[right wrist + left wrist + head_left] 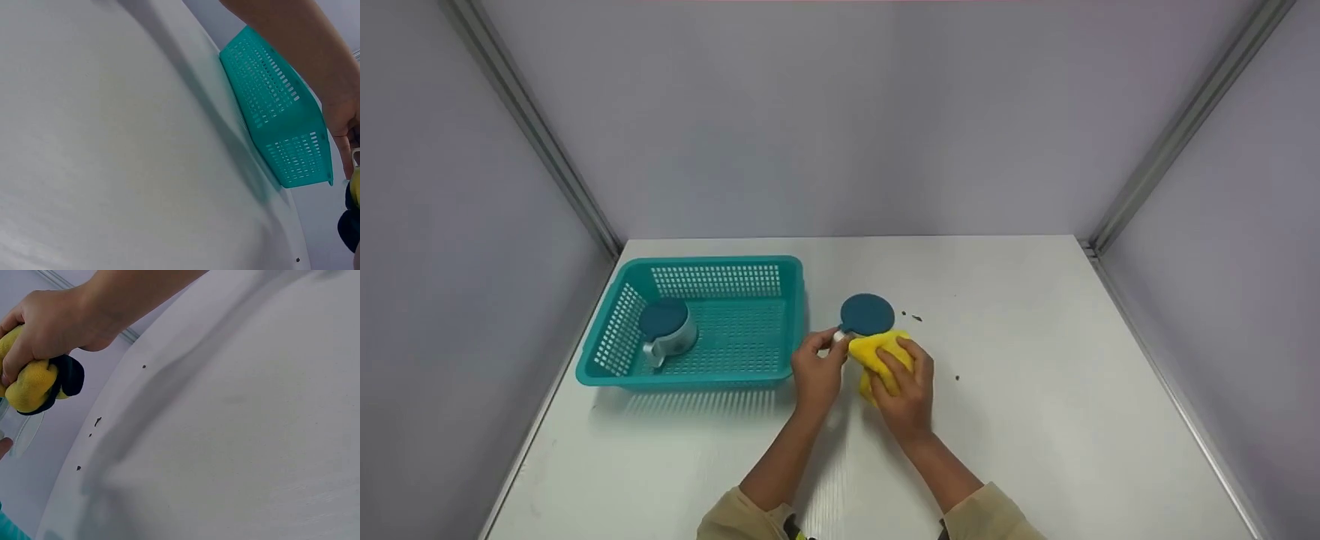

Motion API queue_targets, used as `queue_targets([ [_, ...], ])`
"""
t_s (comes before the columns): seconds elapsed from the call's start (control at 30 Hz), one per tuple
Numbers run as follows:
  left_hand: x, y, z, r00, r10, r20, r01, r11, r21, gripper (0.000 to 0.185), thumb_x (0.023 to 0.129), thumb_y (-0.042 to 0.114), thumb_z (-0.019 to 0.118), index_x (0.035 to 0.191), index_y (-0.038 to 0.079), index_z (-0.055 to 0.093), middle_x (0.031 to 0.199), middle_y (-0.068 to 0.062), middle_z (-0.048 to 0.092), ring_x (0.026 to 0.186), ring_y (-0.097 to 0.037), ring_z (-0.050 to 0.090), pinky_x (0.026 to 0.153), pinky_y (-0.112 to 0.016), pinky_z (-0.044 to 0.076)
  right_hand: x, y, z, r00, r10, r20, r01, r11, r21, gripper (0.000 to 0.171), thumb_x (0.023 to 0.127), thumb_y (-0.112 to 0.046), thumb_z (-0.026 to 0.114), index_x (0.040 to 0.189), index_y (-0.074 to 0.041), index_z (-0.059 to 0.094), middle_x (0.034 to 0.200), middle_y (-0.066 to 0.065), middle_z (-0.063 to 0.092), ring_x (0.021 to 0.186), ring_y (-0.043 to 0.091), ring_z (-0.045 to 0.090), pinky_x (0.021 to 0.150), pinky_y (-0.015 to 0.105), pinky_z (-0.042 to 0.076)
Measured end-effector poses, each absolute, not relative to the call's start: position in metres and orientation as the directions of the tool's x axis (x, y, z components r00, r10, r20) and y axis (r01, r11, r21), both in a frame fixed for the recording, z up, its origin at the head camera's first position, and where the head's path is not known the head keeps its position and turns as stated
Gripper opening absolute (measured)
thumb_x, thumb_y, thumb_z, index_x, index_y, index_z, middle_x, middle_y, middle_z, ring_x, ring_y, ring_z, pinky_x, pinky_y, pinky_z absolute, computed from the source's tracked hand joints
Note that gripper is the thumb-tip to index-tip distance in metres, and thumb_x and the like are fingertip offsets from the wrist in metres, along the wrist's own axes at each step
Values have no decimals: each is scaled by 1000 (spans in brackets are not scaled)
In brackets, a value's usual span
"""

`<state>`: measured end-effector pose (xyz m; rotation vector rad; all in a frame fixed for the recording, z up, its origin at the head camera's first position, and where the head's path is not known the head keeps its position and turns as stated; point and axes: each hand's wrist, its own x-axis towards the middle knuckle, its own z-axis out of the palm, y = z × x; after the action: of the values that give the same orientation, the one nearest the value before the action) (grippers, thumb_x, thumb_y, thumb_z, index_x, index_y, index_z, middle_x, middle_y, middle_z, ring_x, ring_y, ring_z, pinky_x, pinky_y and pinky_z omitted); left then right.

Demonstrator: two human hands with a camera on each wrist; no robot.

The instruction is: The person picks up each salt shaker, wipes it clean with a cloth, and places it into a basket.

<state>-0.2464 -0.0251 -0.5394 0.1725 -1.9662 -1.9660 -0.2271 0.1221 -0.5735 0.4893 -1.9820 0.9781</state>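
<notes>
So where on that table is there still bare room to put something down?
The right side of the white table is bare beyond the right hand, apart from a few crumbs. The near-left strip before the teal basket is free. It is crowded between the basket and the yellow cloth.

left hand [817, 369]: fingers curled, pinching near fingertips | right hand [906, 382]: palm down, fingers curled | both forearms angled inward, hands side by side

Teal basket [712, 375] holding a mug [669, 334]
</notes>
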Motion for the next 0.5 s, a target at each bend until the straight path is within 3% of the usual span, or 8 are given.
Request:
queue_targets([
  [0.17,-247,-25,-540,-920,-337,201,210,9,978,24,89,26,75,104,8,74,91,-5,65,90,-19,60,70,-25,60,-228,122,-579,-538,-11,843,-638,658,-399,43,78,-8,81,118,-17,72,128,18,53,120,29,50,113,21,36],
  [0.5,-246,-24,-537,-909,-361,209,186,98,978,21,88,26,75,102,11,74,89,1,65,88,-17,59,69,-24,58,-224,126,-583,-563,-46,825,-593,718,-365,42,78,-10,81,117,-20,72,128,14,56,120,26,51,113,19,35],
])
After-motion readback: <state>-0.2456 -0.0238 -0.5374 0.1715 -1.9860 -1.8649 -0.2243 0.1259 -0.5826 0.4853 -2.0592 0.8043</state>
